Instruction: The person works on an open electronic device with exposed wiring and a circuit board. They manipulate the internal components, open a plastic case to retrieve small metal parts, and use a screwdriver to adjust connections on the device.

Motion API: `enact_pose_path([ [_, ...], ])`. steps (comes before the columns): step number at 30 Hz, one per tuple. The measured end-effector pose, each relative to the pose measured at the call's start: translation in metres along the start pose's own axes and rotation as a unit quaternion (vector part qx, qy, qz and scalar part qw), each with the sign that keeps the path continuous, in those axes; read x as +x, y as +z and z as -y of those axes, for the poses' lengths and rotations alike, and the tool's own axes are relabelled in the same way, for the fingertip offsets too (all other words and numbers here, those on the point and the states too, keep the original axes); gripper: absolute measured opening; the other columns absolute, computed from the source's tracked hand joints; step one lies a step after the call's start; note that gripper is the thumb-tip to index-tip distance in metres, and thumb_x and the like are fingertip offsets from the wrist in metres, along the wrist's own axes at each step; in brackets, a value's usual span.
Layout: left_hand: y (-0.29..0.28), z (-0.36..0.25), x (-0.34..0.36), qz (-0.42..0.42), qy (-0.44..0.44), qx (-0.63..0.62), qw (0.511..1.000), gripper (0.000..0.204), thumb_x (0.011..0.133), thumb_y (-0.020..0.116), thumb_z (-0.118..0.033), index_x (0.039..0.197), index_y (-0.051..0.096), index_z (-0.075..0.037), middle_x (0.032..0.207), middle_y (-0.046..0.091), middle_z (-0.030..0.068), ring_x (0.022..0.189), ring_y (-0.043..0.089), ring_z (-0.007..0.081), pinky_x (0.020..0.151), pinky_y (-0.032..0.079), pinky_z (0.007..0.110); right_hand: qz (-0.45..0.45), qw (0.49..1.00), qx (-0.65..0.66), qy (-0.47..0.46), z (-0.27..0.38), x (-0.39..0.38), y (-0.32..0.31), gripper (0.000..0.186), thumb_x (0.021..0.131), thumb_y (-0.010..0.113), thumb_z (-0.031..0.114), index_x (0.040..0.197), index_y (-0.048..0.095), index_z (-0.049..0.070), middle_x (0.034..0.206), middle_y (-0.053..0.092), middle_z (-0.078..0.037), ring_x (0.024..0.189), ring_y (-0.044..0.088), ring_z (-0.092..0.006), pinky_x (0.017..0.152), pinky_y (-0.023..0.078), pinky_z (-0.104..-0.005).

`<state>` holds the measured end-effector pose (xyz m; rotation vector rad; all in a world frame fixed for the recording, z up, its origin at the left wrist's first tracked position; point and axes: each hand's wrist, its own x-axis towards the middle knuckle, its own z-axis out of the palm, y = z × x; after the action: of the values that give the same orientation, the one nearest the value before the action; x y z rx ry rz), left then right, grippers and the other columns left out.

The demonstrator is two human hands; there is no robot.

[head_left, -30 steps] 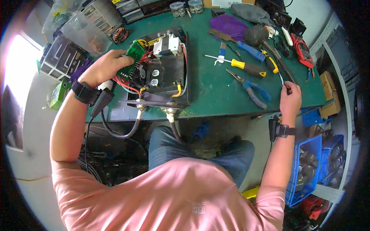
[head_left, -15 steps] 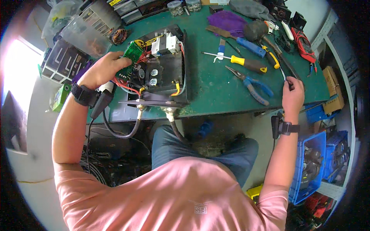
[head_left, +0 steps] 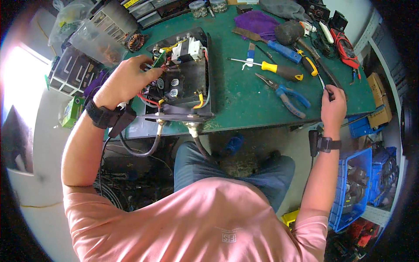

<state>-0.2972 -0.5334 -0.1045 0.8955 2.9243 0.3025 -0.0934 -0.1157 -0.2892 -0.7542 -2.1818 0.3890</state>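
Over on the left, the left hand point(head_left: 128, 79) has its fingers pinched narrow on a green circuit board point(head_left: 160, 59), which tilts steeply on edge above the left side of a black, open-topped housing point(head_left: 192, 83). That angle probably keeps the orange-red wires point(head_left: 149, 101) below it clear, though the hand covers much of the board. Across at the right of the green tabletop point(head_left: 235, 102), the right hand point(head_left: 334, 103) curls its fingers around a slim tool with a thin metal shaft point(head_left: 322, 81), the shaft pointing far; whether it is lifted, I cannot tell. Between the hands lie blue-handled metal pliers point(head_left: 280, 90) and a yellow-and-black screwdriver point(head_left: 269, 67), handles turned rightward, likely for an easy right-hand pickup.
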Motion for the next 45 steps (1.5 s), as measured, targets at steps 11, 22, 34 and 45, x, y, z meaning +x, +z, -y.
enact_pose_path([
  [11, -0.004, 0.001, -0.001, 0.022, -0.011, 0.001, 1.000, 0.050, 0.088, 0.060, -0.034, 0.114, 0.060, 0.009, 0.106, 0.066, 0.0260, 0.099, 0.065, 0.0295, 0.090, 0.047, 0.038, 0.009, 1.000, -0.005, 0.011, -0.002, 0.001, 0.000, 0.016, 0.085, 0.066, 0.011, 0.099, 0.068, 0.006, 0.095, 0.064, -0.008, 0.086, 0.063, -0.0261, 0.076, 0.050, -0.0354],
  [22, -0.006, 0.013, -0.003, 0.026, 0.041, 0.035, 0.998, 0.045, 0.089, 0.055, -0.030, 0.113, 0.059, 0.007, 0.105, 0.062, 0.0293, 0.100, 0.061, 0.0398, 0.089, 0.046, 0.042, 0.020, 1.000, -0.003, 0.017, -0.001, 0.001, -0.001, 0.017, 0.085, 0.066, 0.010, 0.101, 0.068, 0.005, 0.095, 0.064, -0.009, 0.085, 0.062, -0.0264, 0.076, 0.050, -0.0358],
  [34, -0.007, 0.024, -0.005, 0.029, 0.083, 0.011, 0.996, 0.031, 0.090, 0.052, -0.024, 0.105, 0.065, 0.000, 0.103, 0.062, 0.0269, 0.094, 0.060, 0.0425, 0.082, 0.047, 0.045, 0.009, 1.000, -0.013, -0.008, -0.003, 0.000, -0.001, 0.017, 0.084, 0.066, 0.010, 0.100, 0.068, 0.005, 0.094, 0.063, -0.008, 0.082, 0.060, -0.0257, 0.074, 0.049, -0.0360],
  [45, -0.002, 0.018, -0.006, 0.000, 0.027, -0.030, 0.999, 0.036, 0.089, 0.053, -0.027, 0.103, 0.064, 0.004, 0.092, 0.062, 0.0277, 0.089, 0.061, 0.0432, 0.079, 0.047, 0.046, 0.007, 1.000, -0.005, 0.002, -0.006, -0.001, 0.000, 0.017, 0.084, 0.066, 0.011, 0.101, 0.067, 0.007, 0.093, 0.062, -0.008, 0.080, 0.060, -0.0255, 0.074, 0.049, -0.0368],
])
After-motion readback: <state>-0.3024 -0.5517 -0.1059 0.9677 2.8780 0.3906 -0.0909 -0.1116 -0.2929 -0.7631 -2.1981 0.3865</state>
